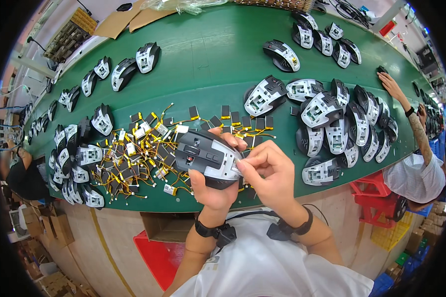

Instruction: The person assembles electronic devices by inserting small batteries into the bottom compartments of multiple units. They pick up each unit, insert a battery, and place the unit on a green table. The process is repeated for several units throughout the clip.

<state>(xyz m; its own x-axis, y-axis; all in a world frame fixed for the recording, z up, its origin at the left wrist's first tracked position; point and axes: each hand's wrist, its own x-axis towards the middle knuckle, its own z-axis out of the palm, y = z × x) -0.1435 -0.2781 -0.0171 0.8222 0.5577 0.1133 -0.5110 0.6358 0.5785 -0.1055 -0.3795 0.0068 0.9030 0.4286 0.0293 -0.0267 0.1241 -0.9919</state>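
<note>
Bench (198, 59)—two hands (273, 174) on one mouse (209, 156)

My mouse (217, 157) is smooth, matt plastic; my shirt (262, 257) is creased cloth; the cardboard (115, 24) at upper left looks matt.

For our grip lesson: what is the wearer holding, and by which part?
A computer mouse: the left hand grips its sides; the right hand is at its white end.

A factory assembly workshop — a long green bench (198, 49) with clustered half-built mice (322, 110), co-workers (415, 175) alongside.
</note>
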